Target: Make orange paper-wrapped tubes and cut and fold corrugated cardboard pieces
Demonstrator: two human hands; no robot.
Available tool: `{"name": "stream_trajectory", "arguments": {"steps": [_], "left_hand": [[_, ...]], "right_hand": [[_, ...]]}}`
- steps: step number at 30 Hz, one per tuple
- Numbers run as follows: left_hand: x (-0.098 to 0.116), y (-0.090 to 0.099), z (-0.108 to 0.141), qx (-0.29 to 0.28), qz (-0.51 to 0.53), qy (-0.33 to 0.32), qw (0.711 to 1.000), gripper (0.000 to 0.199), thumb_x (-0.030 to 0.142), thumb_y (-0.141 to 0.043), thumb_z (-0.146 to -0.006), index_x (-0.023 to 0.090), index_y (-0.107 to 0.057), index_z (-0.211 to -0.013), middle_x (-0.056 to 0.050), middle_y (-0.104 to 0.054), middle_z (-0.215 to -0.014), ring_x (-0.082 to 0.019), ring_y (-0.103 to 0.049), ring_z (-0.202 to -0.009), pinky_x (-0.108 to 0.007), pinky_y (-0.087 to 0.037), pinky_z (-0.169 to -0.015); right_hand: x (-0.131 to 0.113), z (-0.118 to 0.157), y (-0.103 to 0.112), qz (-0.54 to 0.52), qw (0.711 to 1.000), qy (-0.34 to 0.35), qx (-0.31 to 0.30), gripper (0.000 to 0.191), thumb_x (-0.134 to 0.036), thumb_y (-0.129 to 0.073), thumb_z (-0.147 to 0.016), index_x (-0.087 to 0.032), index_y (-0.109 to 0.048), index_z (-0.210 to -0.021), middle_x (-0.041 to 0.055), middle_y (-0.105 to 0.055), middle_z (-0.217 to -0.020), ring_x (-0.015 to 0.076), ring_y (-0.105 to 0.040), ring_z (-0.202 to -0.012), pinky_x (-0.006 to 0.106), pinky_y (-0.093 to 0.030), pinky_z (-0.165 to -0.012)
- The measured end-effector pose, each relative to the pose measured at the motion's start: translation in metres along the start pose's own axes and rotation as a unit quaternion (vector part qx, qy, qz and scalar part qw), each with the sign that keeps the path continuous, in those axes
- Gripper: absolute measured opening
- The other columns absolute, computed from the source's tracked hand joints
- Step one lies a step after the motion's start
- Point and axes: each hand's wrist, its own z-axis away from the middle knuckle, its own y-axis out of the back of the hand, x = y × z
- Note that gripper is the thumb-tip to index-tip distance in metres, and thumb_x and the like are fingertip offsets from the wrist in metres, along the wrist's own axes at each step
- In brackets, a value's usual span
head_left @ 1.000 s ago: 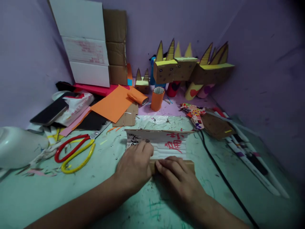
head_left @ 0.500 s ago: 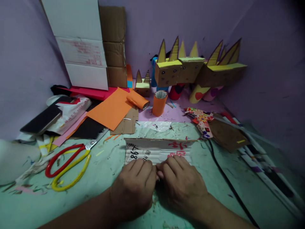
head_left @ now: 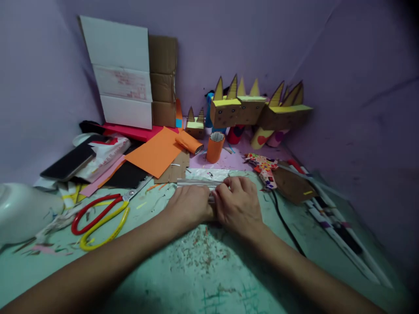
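A creased strip of pale cardboard [head_left: 193, 182] lies across the middle of the green table, mostly hidden under my hands. My left hand [head_left: 191, 203] is closed on its near edge, knuckles up. Right beside it, my right hand [head_left: 238, 201] grips the same piece, fingers curled over the top. The two hands meet at the thumbs. Just behind stands an upright orange tube [head_left: 214, 150], with another orange tube [head_left: 190, 142] lying on its side to the left.
Red-and-yellow scissors [head_left: 127, 198] lie left, near orange paper [head_left: 155, 152] and a white container [head_left: 26, 213]. Cardboard figures with pointed horns [head_left: 229, 111] stand at the back. To the right are a patterned glue gun [head_left: 263, 168], its black cord and several markers [head_left: 340, 235].
Both hands have moved forward with the cardboard, which is now folded or rolled narrower, its printed face no longer showing. The view has shifted, and more of the near table shows.
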Motion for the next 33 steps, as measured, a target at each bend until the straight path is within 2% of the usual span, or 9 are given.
{"name": "stream_trajectory", "arguments": {"steps": [3,7,11,14,18,20,24,29,33], "left_hand": [[0.002,-0.001,0.006,0.017,-0.009,0.017,1.0,0.029,0.04,-0.044,-0.08,0.02,-0.064,-0.085,-0.012,-0.071,-0.079,-0.03,-0.068,-0.072,-0.038,-0.05,-0.06],[0.003,0.001,0.012,0.039,-0.025,0.028,0.999,0.022,0.023,-0.046,-0.078,0.018,-0.062,-0.091,-0.011,-0.071,-0.078,-0.029,-0.068,-0.073,-0.037,-0.051,-0.062],[0.004,0.002,0.012,0.057,-0.041,0.008,0.997,0.022,0.022,-0.052,-0.077,0.018,-0.061,-0.096,-0.008,-0.071,-0.078,-0.026,-0.067,-0.071,-0.035,-0.051,-0.062],[0.004,-0.005,0.011,0.11,-0.066,0.006,0.992,0.035,0.015,-0.042,-0.085,0.015,-0.054,-0.117,-0.015,-0.064,-0.109,-0.03,-0.061,-0.1,-0.046,-0.047,-0.084],[-0.002,-0.019,0.0,0.242,-0.122,0.027,0.962,0.055,0.018,-0.043,-0.086,0.013,-0.034,-0.14,-0.022,-0.037,-0.143,-0.038,-0.034,-0.131,-0.06,-0.021,-0.105],[-0.005,-0.021,-0.01,0.274,-0.137,0.035,0.951,0.059,0.022,-0.045,-0.085,0.012,-0.031,-0.142,-0.021,-0.035,-0.145,-0.038,-0.032,-0.132,-0.059,-0.02,-0.106],[-0.011,-0.014,-0.03,0.244,-0.14,0.065,0.957,0.057,0.03,-0.041,-0.09,0.01,-0.03,-0.143,-0.021,-0.035,-0.146,-0.035,-0.032,-0.133,-0.056,-0.024,-0.105],[-0.016,-0.007,-0.043,0.216,-0.117,0.092,0.965,0.06,0.04,-0.039,-0.092,0.006,-0.033,-0.141,-0.024,-0.045,-0.139,-0.037,-0.041,-0.127,-0.056,-0.028,-0.102],[-0.011,-0.011,-0.032,0.235,-0.121,0.082,0.961,0.059,0.038,-0.04,-0.092,0.007,-0.033,-0.141,-0.024,-0.04,-0.143,-0.036,-0.037,-0.131,-0.057,-0.025,-0.104]], "right_hand": [[-0.004,0.007,-0.003,0.001,0.999,-0.002,-0.032,0.037,-0.03,-0.039,-0.094,-0.019,-0.063,-0.068,0.0069,-0.062,-0.068,0.021,-0.053,-0.068,0.032,-0.033,-0.06],[-0.012,0.021,-0.001,0.006,0.998,-0.01,-0.057,0.032,-0.031,-0.043,-0.093,-0.019,-0.062,-0.071,0.0063,-0.063,-0.071,0.0215,-0.055,-0.068,0.032,-0.034,-0.059],[-0.013,0.024,0.003,-0.01,0.996,-0.013,-0.084,0.029,-0.033,-0.045,-0.09,-0.017,-0.064,-0.106,0.0122,-0.064,-0.112,0.0281,-0.056,-0.1,0.041,-0.037,-0.086],[-0.01,0.019,0.002,-0.023,0.997,0.015,-0.078,0.05,-0.033,-0.04,-0.091,-0.015,-0.041,-0.138,0.0136,-0.041,-0.145,0.0299,-0.034,-0.131,0.052,-0.018,-0.106],[-0.003,0.007,-0.002,-0.045,0.989,0.018,-0.141,0.057,-0.035,-0.034,-0.093,-0.012,-0.029,-0.144,0.0118,-0.024,-0.153,0.0282,-0.02,-0.14,0.056,-0.01,-0.11],[0.0,-0.002,-0.004,-0.059,0.984,0.001,-0.166,0.057,-0.035,-0.033,-0.093,-0.012,-0.028,-0.145,0.011,-0.021,-0.154,0.0272,-0.018,-0.141,0.055,-0.011,-0.112],[0.006,-0.023,-0.01,-0.081,0.977,-0.058,-0.189,0.057,-0.035,-0.03,-0.094,-0.009,-0.029,-0.145,0.0125,-0.026,-0.152,0.0262,-0.02,-0.141,0.053,-0.013,-0.113],[0.01,-0.039,-0.012,-0.1,0.963,-0.103,-0.227,0.054,-0.035,-0.025,-0.096,-0.005,-0.042,-0.137,0.0176,-0.043,-0.143,0.0296,-0.037,-0.132,0.053,-0.027,-0.107],[0.001,-0.028,-0.008,-0.077,0.973,-0.095,-0.198,0.052,-0.031,-0.028,-0.095,-0.006,-0.043,-0.137,0.0165,-0.04,-0.145,0.0289,-0.031,-0.136,0.055,-0.016,-0.11]]}}
